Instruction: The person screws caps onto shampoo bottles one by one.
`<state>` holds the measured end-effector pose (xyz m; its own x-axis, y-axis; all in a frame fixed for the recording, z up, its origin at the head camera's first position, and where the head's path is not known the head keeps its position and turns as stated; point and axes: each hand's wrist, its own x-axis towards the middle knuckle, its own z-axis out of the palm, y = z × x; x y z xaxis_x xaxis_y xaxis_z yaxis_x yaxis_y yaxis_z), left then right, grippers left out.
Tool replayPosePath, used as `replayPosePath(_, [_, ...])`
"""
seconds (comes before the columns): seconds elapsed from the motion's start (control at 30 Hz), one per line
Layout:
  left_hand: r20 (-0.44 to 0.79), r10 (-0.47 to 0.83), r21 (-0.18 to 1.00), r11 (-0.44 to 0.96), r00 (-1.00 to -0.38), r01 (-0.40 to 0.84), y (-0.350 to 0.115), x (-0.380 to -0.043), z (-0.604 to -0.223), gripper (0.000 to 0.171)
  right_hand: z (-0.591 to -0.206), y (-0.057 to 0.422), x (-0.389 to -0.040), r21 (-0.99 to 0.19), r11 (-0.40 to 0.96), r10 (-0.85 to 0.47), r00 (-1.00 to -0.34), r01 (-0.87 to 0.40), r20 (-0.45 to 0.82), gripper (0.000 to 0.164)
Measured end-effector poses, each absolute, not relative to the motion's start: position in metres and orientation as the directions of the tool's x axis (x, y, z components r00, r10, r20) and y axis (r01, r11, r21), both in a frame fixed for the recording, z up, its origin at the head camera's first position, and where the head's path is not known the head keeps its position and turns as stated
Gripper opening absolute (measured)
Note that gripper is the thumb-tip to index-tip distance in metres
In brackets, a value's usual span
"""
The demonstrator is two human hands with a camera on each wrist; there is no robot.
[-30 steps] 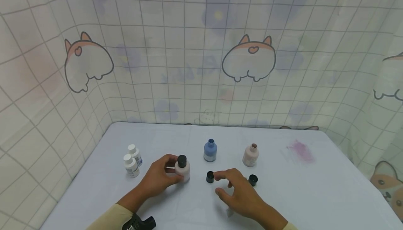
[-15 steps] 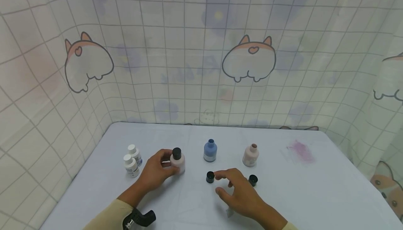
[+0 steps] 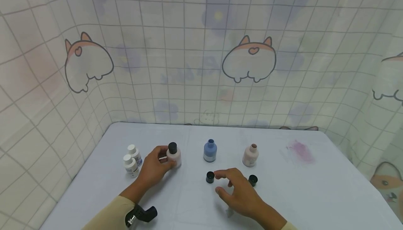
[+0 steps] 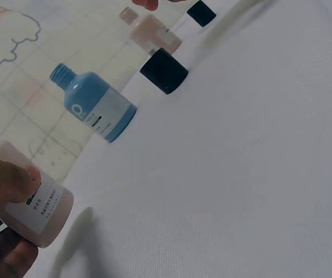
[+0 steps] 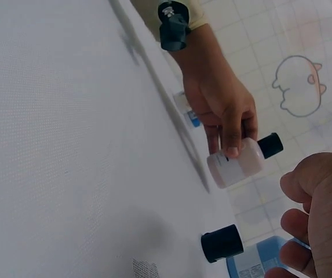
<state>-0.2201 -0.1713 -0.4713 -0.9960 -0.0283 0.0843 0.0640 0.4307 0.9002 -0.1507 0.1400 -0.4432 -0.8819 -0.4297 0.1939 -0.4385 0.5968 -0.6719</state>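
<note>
My left hand [image 3: 153, 167] grips a pale pink bottle [image 3: 175, 156] with a black cap on it, thumb on one side and fingers round the other. The left wrist view shows its white label beside the thumb. To its right an uncapped blue bottle [image 3: 210, 151] stands upright, and further right an uncapped pale pink bottle [image 3: 250, 157]. My right hand [image 3: 240, 192] holds nothing; its fingers are loosely bent above the table, the index fingertip right by a black cap [image 3: 210, 177]. A second black cap [image 3: 253, 180] lies just beyond the back of that hand.
Two small white bottles [image 3: 131, 167] stand together to the left of my left hand. A pink smudge [image 3: 301, 151] marks the white table [image 3: 308, 198] at the right. Behind the table hangs a checked curtain [image 3: 189, 65] with cartoon animals.
My left hand has moved the capped pale pink bottle back and a little to the left, away from the near side. The right hand has stayed where it was.
</note>
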Motion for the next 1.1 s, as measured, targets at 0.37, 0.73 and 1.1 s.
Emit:
replayPosePath(0.37, [0.147, -0.083, 0.874, 0.477, -0.986, 0.090, -0.172, -0.227, -0.475, 0.058, -0.449, 0.140, -0.150, -0.664, 0.601, -0.416, -0.884, -0.445, 0.215, 0.039])
replayPosePath(0.73, [0.156, -0.133, 0.859, 0.508, -0.979, 0.068, -0.172, -0.230, -0.482, 0.060, -0.454, 0.139, -0.150, -0.657, 0.613, -0.393, -0.890, -0.440, 0.229, 0.040])
replayPosePath(1.1, [0.177, -0.135, 0.864, 0.497, -0.975, 0.088, -0.177, -0.230, -0.492, 0.060, -0.461, 0.139, -0.153, -0.643, 0.635, -0.372, -0.899, -0.427, 0.231, 0.039])
